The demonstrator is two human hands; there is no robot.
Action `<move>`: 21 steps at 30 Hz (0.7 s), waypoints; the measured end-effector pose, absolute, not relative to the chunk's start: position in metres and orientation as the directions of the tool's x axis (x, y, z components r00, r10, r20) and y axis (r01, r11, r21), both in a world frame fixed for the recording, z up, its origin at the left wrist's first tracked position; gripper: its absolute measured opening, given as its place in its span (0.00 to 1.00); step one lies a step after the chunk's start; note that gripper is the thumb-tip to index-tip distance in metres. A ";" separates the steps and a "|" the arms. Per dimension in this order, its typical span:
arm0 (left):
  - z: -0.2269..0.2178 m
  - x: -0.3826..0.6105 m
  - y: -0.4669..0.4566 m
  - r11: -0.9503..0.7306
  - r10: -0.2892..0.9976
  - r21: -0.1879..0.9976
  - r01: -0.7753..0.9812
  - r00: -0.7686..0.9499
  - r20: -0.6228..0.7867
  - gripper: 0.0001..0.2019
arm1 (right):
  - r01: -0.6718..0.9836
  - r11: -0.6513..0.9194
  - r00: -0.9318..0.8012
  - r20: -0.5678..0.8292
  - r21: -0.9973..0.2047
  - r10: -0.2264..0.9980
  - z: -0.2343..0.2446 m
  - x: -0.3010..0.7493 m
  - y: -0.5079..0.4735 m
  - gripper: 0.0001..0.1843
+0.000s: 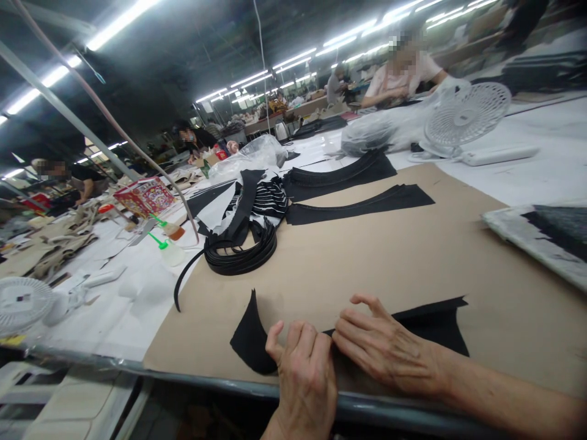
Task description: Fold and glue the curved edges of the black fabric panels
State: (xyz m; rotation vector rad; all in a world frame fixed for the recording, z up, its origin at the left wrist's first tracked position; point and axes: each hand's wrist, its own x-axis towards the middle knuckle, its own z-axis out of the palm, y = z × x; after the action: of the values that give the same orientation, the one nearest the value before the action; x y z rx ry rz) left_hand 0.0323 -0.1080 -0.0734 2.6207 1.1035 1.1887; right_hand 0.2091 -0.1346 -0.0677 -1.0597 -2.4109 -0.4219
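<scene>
A curved piece of black fabric (433, 324) lies along the table's front edge, its left end standing up a little and its right end spread on the brown board. My left hand (305, 366) grips its near edge with curled fingers. Close beside it, my right hand (383, 345) bends its fingers over the same edge, the index finger raised. Both hands hide the middle of the piece. Farther back lie two more curved black fabric pieces (362, 205), next to a coil of black cord (241, 260) and striped black-and-white scraps (270, 198).
Brown board (367, 256) covers the near table. At the right is a tray (527, 235) with dark cloth. White fans (468, 116) stand at the back right and far left. Bottles with green tips (169, 250) and a red patterned box (145, 197) are at left. Co-workers sit beyond.
</scene>
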 end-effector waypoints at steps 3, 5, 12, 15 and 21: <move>-0.072 0.033 -0.108 -0.740 0.633 0.330 0.586 0.441 0.636 0.12 | 0.807 0.589 -0.479 0.540 -0.039 0.692 -0.069 0.212 -0.133 0.09; -0.072 0.032 -0.107 -0.734 0.638 0.334 0.592 0.432 0.638 0.12 | 0.842 0.522 -0.389 0.517 -0.136 0.763 -0.069 0.215 -0.134 0.03; -0.070 0.029 -0.105 -0.730 0.615 0.278 0.624 0.424 0.665 0.13 | 0.892 0.413 -0.282 0.488 -0.184 0.826 -0.066 0.235 -0.144 0.04; -0.069 0.027 -0.107 -0.738 0.576 0.205 0.644 0.441 0.688 0.14 | 0.912 0.385 -0.265 0.512 -0.141 0.817 -0.066 0.243 -0.150 0.09; -0.071 0.025 -0.109 -0.765 0.508 0.145 0.628 0.448 0.736 0.12 | 0.939 0.327 -0.223 0.533 -0.109 0.816 -0.067 0.256 -0.164 0.15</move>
State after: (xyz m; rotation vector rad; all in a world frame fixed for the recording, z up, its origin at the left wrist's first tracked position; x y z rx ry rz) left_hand 0.0246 -0.1090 -0.0714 2.7968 1.1043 1.3351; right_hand 0.2560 -0.1644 -0.0670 -1.5394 -2.0958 -0.3227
